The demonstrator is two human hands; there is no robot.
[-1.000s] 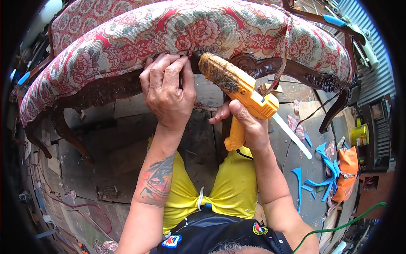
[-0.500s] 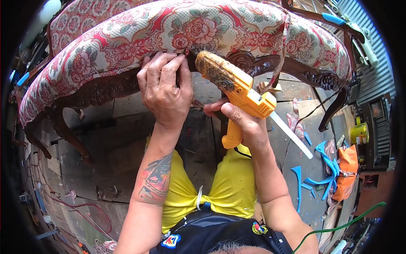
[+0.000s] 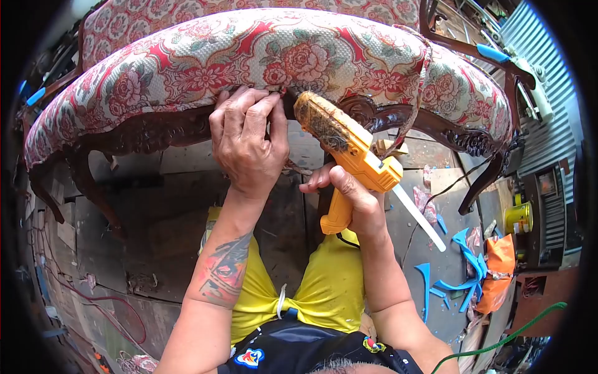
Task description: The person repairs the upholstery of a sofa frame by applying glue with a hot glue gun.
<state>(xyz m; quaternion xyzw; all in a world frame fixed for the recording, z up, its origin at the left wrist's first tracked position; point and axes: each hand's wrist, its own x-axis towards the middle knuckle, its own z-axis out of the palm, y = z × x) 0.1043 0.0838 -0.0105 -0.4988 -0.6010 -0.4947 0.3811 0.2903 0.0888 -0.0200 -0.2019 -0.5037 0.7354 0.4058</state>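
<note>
My left hand (image 3: 249, 140) is closed with its fingertips pressed to the lower edge of a floral upholstered sofa seat (image 3: 205, 75), at the carved dark wooden rail (image 3: 149, 134). A narrow patterned trim strip (image 3: 416, 103) drapes over the seat front and runs down behind the glue gun toward this hand; the fingers mostly hide its near end. My right hand (image 3: 361, 199) is wrapped around the handle of a yellow glue gun (image 3: 349, 149). The gun's stained, brownish nose points up-left, close beside my left fingertips. A white glue stick (image 3: 420, 218) juts from its back.
Blue curved offcuts (image 3: 464, 274) and an orange bag (image 3: 498, 274) lie on the wooden floor at right. A yellow can (image 3: 518, 218) stands beyond them. A green cord (image 3: 511, 336) crosses lower right, and a dark red cable (image 3: 118, 305) lies at left. Carved legs (image 3: 93, 187) support the sofa.
The view has shifted slightly, so the sofa and both hands appear a little lower. Both hands keep the same hold, with the glue gun's nose still beside my left fingertips.
</note>
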